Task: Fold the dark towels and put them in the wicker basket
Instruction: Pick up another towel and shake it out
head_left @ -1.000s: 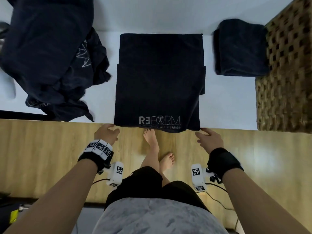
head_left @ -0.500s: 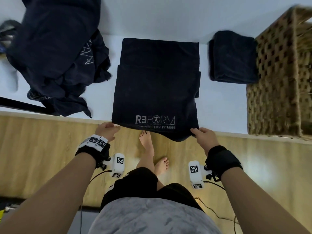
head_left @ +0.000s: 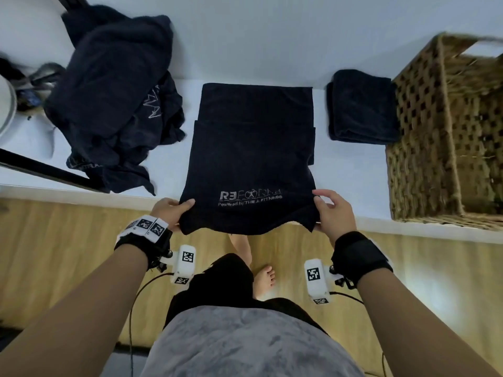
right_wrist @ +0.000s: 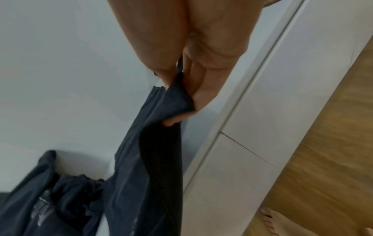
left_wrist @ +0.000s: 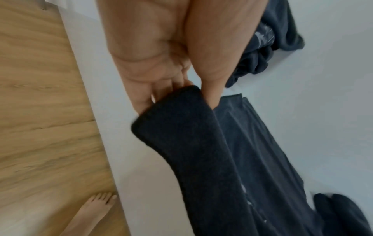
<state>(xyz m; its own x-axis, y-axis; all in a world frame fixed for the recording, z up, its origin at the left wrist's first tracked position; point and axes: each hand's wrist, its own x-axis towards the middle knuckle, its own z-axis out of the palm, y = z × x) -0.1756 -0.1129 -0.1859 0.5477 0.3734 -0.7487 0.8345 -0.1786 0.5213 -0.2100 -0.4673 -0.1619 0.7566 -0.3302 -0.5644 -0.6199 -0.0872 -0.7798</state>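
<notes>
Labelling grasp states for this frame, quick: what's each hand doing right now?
Left hand: pinching the near left corner of the dark logo-printed towel.
Right hand: pinching that towel's near right corner.

The person wears a grey top [head_left: 253,346] and black shorts [head_left: 217,281], with bare feet. Each wrist has a black strap [head_left: 359,257] and a white camera unit [head_left: 315,278] with square black-and-white markers and a thin black cable.
</notes>
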